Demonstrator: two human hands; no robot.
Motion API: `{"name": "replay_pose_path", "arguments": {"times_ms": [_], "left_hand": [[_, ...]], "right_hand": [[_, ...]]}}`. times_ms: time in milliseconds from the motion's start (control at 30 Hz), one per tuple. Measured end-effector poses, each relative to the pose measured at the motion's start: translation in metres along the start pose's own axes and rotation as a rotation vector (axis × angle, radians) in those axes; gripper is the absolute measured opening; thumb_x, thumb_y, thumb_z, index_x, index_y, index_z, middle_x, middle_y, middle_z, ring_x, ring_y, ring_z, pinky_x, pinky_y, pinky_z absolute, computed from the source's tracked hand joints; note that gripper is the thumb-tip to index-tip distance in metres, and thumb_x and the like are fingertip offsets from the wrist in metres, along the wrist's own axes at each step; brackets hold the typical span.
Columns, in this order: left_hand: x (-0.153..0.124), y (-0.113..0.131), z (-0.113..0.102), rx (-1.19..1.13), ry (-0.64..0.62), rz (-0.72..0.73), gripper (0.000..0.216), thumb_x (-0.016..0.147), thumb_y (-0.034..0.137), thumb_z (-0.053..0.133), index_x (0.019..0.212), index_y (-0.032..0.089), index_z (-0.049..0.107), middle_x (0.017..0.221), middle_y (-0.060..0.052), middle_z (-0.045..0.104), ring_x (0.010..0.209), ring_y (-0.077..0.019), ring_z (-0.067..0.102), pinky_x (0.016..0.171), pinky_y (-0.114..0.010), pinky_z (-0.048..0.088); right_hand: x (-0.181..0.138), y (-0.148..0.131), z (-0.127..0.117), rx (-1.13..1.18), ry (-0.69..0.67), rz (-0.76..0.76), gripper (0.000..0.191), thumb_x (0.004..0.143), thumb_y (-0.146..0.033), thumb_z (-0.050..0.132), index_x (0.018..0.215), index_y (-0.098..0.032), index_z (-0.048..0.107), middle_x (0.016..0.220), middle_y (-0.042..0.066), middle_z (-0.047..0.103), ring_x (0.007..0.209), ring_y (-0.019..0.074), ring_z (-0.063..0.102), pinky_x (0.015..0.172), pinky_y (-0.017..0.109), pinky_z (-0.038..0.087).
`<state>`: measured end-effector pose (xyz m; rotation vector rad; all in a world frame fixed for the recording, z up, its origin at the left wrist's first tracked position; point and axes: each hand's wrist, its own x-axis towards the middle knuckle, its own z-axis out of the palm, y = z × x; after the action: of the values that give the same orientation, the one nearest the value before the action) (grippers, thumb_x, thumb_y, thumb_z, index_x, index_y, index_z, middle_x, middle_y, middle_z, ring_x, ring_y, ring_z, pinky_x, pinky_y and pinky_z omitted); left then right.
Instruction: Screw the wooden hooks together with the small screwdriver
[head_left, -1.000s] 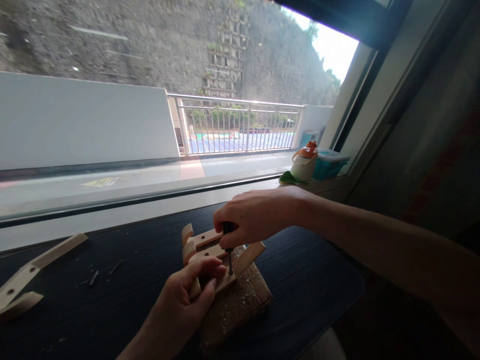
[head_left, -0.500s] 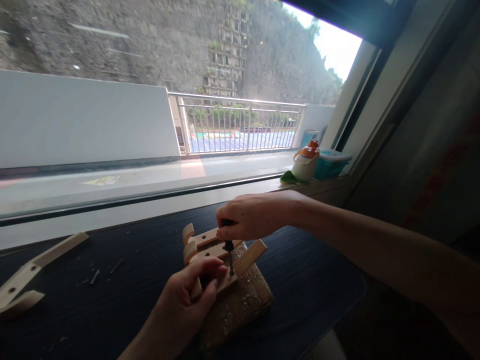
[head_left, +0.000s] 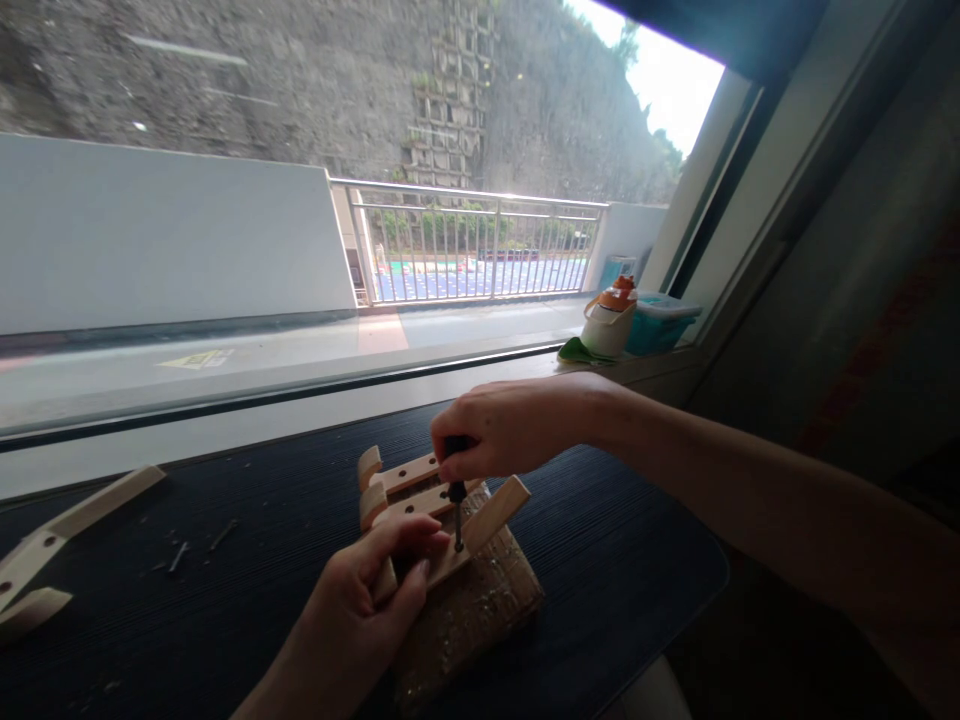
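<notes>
My right hand [head_left: 504, 428] is closed round the dark handle of a small screwdriver [head_left: 456, 505], held upright with its tip on a pale wooden slat. That slat is part of a small wooden assembly [head_left: 420, 495] of several slats with holes, lying on a brown block [head_left: 480, 605] on the dark table [head_left: 225, 610]. My left hand [head_left: 367, 595] grips the near end of the assembly, thumb and fingers pinched on it just left of the screwdriver tip.
Other pale wooden pieces [head_left: 52, 545] lie at the table's left edge, with loose screws [head_left: 199, 548] between. On the window sill at the right stand a white jug with an orange lid [head_left: 609, 320] and a teal box [head_left: 660, 325]. The table's rounded right edge drops off.
The view has shifted slightly. My right hand has turned a little on the screwdriver handle; the left hand keeps its grip on the wood.
</notes>
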<state>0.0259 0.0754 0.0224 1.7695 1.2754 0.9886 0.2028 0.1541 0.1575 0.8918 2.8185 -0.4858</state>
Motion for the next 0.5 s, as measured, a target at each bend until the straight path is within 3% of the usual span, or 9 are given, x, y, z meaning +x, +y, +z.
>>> {"name": "replay_pose_path", "arguments": {"times_ms": [233, 500], "left_hand": [[-0.0001, 0.0012, -0.0009, 0.003, -0.012, -0.003, 0.021, 0.075, 0.027, 0.056, 0.091, 0.022, 0.068, 0.09, 0.0, 0.074, 0.089, -0.0147, 0.069, 0.081, -0.02, 0.053], [-0.0005, -0.0028, -0.0009, -0.017, -0.019, -0.011, 0.023, 0.074, 0.028, 0.058, 0.094, 0.023, 0.067, 0.093, 0.0, 0.074, 0.091, -0.0158, 0.068, 0.083, -0.022, 0.053]], "right_hand": [[-0.0026, 0.0002, 0.0004, -0.071, 0.054, 0.045, 0.03, 0.082, -0.04, 0.047, 0.089, -0.016, 0.064, 0.076, 0.002, 0.063, 0.062, 0.01, 0.048, 0.056, 0.024, 0.033], [-0.0039, -0.006, -0.0078, -0.013, 0.003, -0.052, 0.022, 0.078, -0.019, 0.049, 0.095, -0.015, 0.064, 0.077, 0.0, 0.063, 0.062, 0.0082, 0.048, 0.056, 0.022, 0.034]]}}
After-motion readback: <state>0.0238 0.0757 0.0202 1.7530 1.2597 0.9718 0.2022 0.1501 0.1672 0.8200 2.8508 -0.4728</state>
